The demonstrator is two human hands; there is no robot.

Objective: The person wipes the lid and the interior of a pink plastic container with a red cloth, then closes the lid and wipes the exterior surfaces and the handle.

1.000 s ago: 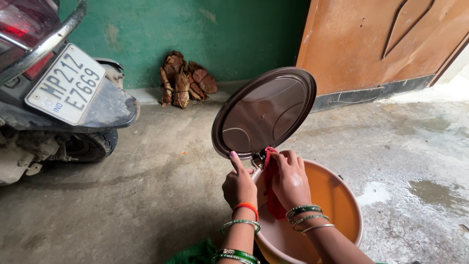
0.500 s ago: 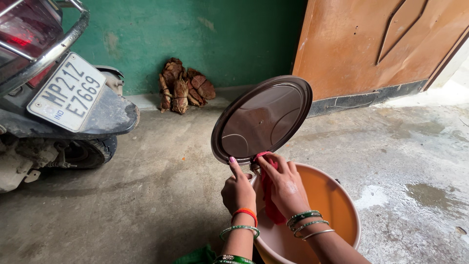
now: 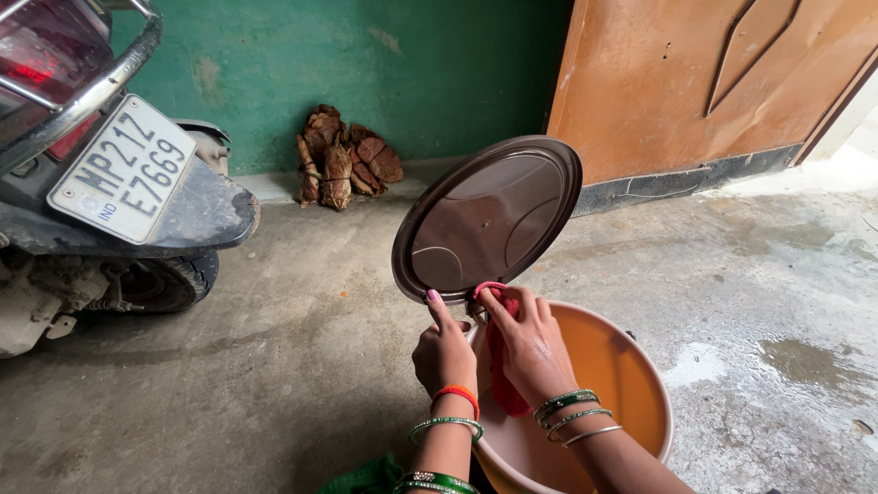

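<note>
Bare forearms: the left hand (image 3: 444, 352) has a painted thumbnail, with red and green bangles at its wrist; green and silver bangles ring the right hand's (image 3: 530, 348) wrist.

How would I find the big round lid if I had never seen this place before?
Start at the orange door and look down to the round orange tub on the wet concrete floor. Just above the tub's near rim, the left hand and right hand hold the lid up on its edge. It is the only flat, shiny brown disc here, and a red cloth hangs below it.

Both hands hold a brown lid (image 3: 489, 220) upright above an orange tub (image 3: 631, 384) (red cloth (image 3: 501, 366) apparently underneath).
</note>
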